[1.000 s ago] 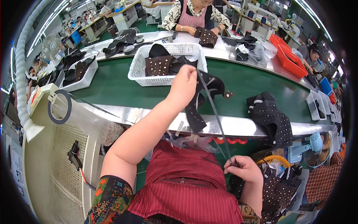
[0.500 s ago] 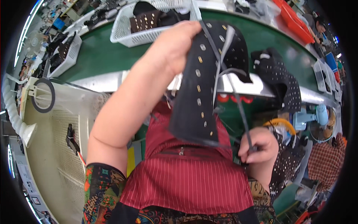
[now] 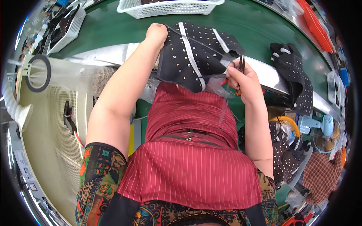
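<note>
My left hand point(image 3: 155, 33) grips the left edge of a black studded shoe upper point(image 3: 196, 56) with pale straps, held up in front of my red striped apron. My right hand point(image 3: 243, 81) holds small thread snips point(image 3: 240, 66) with orange handles against the upper's right edge, blades pointing up. A clear plastic film hangs below the upper near my right hand.
A green conveyor belt point(image 3: 113, 26) with a metal front rail runs across the top. A white mesh basket point(image 3: 169, 6) stands on it. More black studded uppers point(image 3: 294, 75) lie at the right. A small fan point(image 3: 324, 126) and a pile of uppers point(image 3: 286, 158) sit lower right.
I have brought the studded upper down and closer to me. My right hand rose from my lap with the snips to the upper's right edge. My view tilted further down.
</note>
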The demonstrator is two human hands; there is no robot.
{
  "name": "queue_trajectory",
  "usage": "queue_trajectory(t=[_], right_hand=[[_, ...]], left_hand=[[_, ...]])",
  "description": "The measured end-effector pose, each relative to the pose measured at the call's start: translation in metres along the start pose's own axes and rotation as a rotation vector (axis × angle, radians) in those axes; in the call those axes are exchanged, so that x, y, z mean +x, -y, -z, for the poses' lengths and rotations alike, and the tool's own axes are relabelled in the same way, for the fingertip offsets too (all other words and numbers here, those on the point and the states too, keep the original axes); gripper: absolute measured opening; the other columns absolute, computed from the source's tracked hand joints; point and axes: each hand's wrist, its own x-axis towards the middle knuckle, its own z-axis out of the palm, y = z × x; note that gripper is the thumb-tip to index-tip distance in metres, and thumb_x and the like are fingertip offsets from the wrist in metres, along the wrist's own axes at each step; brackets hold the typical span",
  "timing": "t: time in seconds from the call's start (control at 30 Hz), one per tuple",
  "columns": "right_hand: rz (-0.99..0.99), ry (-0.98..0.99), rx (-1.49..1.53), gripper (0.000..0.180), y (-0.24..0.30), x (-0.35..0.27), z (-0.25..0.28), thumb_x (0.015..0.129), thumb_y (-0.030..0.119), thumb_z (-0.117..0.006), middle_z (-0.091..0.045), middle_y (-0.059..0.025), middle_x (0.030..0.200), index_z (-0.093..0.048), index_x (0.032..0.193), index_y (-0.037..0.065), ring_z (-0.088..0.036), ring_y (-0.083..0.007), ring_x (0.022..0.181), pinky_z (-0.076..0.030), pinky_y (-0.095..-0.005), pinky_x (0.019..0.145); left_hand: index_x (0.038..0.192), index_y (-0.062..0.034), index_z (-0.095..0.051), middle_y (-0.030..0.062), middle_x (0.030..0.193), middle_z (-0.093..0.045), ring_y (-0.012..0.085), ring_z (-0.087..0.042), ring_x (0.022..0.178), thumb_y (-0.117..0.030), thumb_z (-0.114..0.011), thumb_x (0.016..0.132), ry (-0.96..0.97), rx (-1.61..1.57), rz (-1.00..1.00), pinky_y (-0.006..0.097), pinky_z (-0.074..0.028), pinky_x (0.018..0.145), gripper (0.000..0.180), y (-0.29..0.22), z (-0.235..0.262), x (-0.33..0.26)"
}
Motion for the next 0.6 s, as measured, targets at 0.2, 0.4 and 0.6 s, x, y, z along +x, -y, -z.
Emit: queue_trajectory(t=[0.2,0.4,0.6], right_hand=[[0.022,0.074,-0.143,0.015,0.03,0.004,-0.03,0.085,0.015,-0.064,-0.057,-0.0003,0.071,-0.057,0.094,0.004,-0.04,-0.0026,0.05,-0.031,-0.017,0.046],[-0.039,-0.054,-0.066,0.015,0.02,0.0,-0.022,0.087,0.014,-0.061,-0.048,0.0007,0.06,-0.052,0.094,0.003,-0.038,-0.0054,0.043,-0.028,-0.019,0.039],[-0.033,-0.017,0.059,0.011,0.008,0.013,-0.005,0.089,0.012,-0.058,-0.049,-0.0008,0.06,-0.053,0.093,0.004,-0.038,-0.0061,0.042,-0.027,-0.0192,0.038]], left_hand=[[0.122,0.0051,-0.051,0.025,0.12,-0.056,0.0351,-0.053,0.115,-0.026,-0.063,0.08,-0.126,0.305,-0.425,0.038,-0.042,0.098,0.054,-0.007,0.046,-0.03],[0.106,-0.0054,-0.061,0.0149,0.096,-0.065,0.0316,-0.061,0.094,-0.033,-0.054,0.089,0.043,0.94,-0.686,0.039,-0.048,0.084,0.033,-0.025,0.147,-0.122],[0.079,-0.007,-0.062,0.0141,0.074,-0.062,0.0334,-0.061,0.074,-0.038,-0.054,0.087,0.103,1.082,-0.729,0.043,-0.048,0.069,0.033,0.032,0.204,-0.167]])
